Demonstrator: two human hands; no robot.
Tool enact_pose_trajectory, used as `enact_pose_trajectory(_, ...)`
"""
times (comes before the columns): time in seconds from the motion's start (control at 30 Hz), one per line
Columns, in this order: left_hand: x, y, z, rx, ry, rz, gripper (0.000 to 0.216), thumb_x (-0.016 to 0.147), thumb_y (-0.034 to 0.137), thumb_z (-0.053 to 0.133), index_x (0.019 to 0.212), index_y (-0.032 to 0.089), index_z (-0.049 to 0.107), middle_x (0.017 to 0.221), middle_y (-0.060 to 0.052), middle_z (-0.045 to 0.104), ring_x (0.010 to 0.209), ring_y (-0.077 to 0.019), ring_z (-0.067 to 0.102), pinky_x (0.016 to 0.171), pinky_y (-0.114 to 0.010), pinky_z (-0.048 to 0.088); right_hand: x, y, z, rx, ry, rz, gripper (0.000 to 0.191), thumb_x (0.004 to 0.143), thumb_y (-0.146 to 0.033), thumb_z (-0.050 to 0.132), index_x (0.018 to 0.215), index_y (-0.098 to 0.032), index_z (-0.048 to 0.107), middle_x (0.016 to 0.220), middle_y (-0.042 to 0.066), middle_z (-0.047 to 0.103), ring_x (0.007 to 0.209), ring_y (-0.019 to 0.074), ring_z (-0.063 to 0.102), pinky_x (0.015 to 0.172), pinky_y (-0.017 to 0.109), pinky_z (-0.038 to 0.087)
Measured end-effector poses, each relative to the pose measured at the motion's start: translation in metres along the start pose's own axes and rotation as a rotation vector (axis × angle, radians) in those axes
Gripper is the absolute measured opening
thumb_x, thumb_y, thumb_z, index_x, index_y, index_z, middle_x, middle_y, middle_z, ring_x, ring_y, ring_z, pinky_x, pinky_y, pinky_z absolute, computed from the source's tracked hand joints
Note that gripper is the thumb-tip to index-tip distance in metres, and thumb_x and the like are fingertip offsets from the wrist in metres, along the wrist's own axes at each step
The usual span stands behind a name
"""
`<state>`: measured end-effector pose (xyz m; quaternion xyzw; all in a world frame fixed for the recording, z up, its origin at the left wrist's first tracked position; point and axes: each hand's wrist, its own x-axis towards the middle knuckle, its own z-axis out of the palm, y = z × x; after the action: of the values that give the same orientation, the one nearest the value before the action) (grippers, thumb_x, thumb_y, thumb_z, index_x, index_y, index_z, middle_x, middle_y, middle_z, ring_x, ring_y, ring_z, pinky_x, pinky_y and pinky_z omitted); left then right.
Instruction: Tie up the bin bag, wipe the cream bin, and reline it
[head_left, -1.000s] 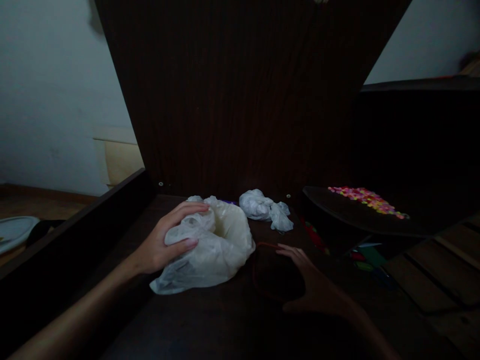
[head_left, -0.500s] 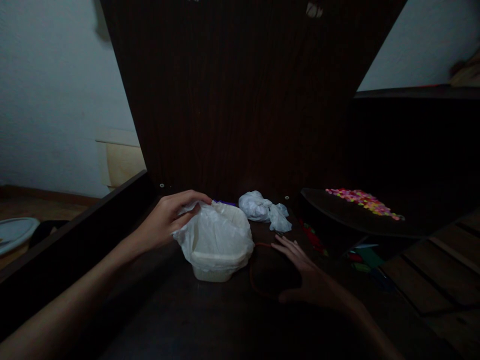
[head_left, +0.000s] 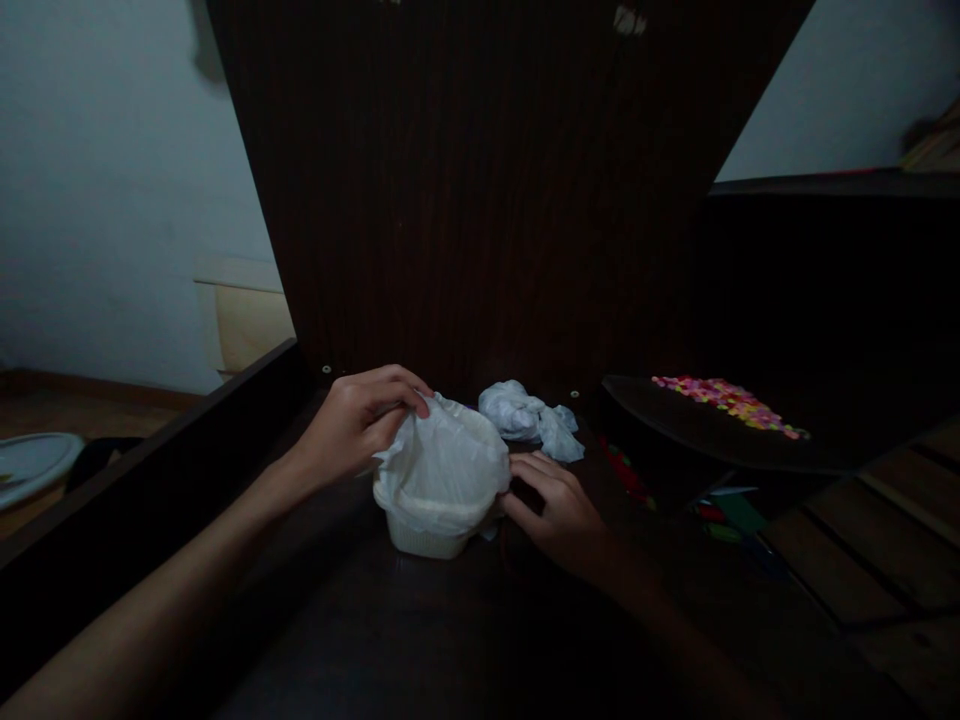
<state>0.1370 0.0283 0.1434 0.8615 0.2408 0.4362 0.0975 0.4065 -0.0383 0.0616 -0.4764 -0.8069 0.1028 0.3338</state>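
Note:
A small white basket (head_left: 426, 535) stands on the dark wooden surface, wrapped in a thin white plastic bag (head_left: 446, 462). My left hand (head_left: 352, 425) pinches the bag's upper left edge and holds it up. My right hand (head_left: 555, 505) touches the bag's right side at the basket's rim, fingers curled. A crumpled white bag (head_left: 529, 417) lies just behind, near the back panel.
A tall dark wooden panel (head_left: 487, 190) rises behind the basket. A dark rail (head_left: 150, 480) runs along the left. To the right, a dark tray (head_left: 720, 430) carries several small coloured pieces (head_left: 727, 397). A pale plate (head_left: 30, 465) lies on the floor at the far left.
The bag was lying slumped under my left hand; it has been pulled up off the basket. My right hand left the dark round object and moved left to the bag's side.

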Motion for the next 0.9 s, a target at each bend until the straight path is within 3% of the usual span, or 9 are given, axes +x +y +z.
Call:
enact_pose_trajectory(0.1, 0.0, 0.001, -0.001, 0.015, 0.006, -0.01, 0.027, 0.087, 0.008, 0.051, 0.08, 0.016, 0.076, 0.095, -0.007, 0.077, 0.086, -0.017, 0.074, 0.077, -0.027, 0.058, 0.004, -0.001, -0.007, 0.04, 0.098, -0.023, 0.019, 0.092, -0.018, 0.052, 0.08, -0.021, 0.067, 0.084, 0.005, 0.073, 0.081, 0.0217, 0.067, 0.075, 0.035, 0.052)
enact_pose_trajectory(0.23, 0.002, 0.006, -0.002, 0.027, 0.028, -0.041, 0.028, 0.09, 0.013, 0.051, 0.084, 0.019, 0.077, 0.097, -0.006, 0.078, 0.087, -0.0191, 0.074, 0.078, -0.03, 0.06, 0.008, -0.007, -0.019, 0.18, 0.227, 0.147, 0.016, 0.091, -0.028, 0.058, 0.078, -0.022, 0.065, 0.056, -0.002, 0.058, 0.049, 0.0148, 0.054, 0.047, 0.027, 0.041)
enact_pose_trajectory(0.33, 0.002, 0.01, -0.003, 0.029, 0.015, -0.029, 0.029, 0.094, 0.018, 0.05, 0.092, 0.019, 0.078, 0.103, -0.006, 0.078, 0.094, -0.0209, 0.074, 0.087, -0.034, 0.06, 0.015, -0.011, -0.026, 0.397, 0.314, 0.241, 0.015, 0.09, -0.036, 0.062, 0.085, -0.023, 0.065, 0.059, -0.002, 0.061, 0.046, 0.0151, 0.055, 0.042, 0.027, 0.044)
enact_pose_trajectory(0.5, 0.005, 0.018, -0.002, 0.054, 0.008, 0.059, 0.027, 0.093, 0.033, 0.066, 0.114, 0.017, 0.073, 0.119, -0.011, 0.073, 0.109, -0.0256, 0.071, 0.098, -0.038, 0.058, 0.042, -0.026, -0.037, 0.537, 0.429, 0.126, 0.01, 0.086, -0.031, 0.067, 0.089, -0.022, 0.066, 0.078, 0.001, 0.071, 0.067, 0.0165, 0.066, 0.06, 0.027, 0.056)
enact_pose_trajectory(0.63, 0.012, 0.021, 0.006, 0.055, 0.03, 0.153, 0.08, 0.078, 0.036, 0.083, 0.148, 0.018, 0.049, 0.151, -0.018, 0.055, 0.134, -0.0328, 0.058, 0.113, -0.046, 0.05, 0.067, -0.053, -0.039, 0.64, 0.391, -0.04, 0.009, 0.089, -0.029, 0.062, 0.086, -0.021, 0.066, 0.08, 0.0, 0.072, 0.07, 0.0144, 0.065, 0.068, 0.027, 0.056)
enact_pose_trajectory(0.7, 0.017, 0.02, 0.008, 0.055, 0.036, 0.21, 0.091, 0.08, 0.029, 0.08, 0.158, 0.021, 0.034, 0.161, -0.017, 0.043, 0.142, -0.0322, 0.052, 0.116, -0.046, 0.047, 0.074, -0.068, -0.039, 0.687, 0.31, -0.106, 0.012, 0.091, -0.027, 0.06, 0.088, -0.021, 0.069, 0.083, 0.0, 0.073, 0.072, 0.0146, 0.066, 0.068, 0.027, 0.055)
enact_pose_trajectory(0.77, 0.02, 0.02, 0.008, 0.089, 0.046, 0.25, 0.082, 0.086, 0.02, 0.07, 0.159, 0.022, 0.033, 0.16, -0.014, 0.046, 0.141, -0.0294, 0.053, 0.115, -0.044, 0.048, 0.077, -0.081, -0.038, 0.72, 0.225, -0.153, 0.014, 0.091, -0.025, 0.059, 0.093, -0.021, 0.073, 0.087, 0.0, 0.075, 0.077, 0.016, 0.068, 0.07, 0.028, 0.055)
enact_pose_trajectory(0.9, 0.02, 0.022, 0.002, 0.18, 0.214, 0.179, 0.046, 0.093, 0.014, 0.059, 0.137, 0.026, 0.063, 0.128, -0.006, 0.072, 0.113, -0.0218, 0.07, 0.097, -0.035, 0.057, 0.076, -0.084, -0.038, 0.705, 0.272, -0.199, 0.017, 0.09, -0.024, 0.062, 0.097, -0.024, 0.078, 0.109, 0.001, 0.078, 0.109, 0.0219, 0.069, 0.098, 0.039, 0.053)
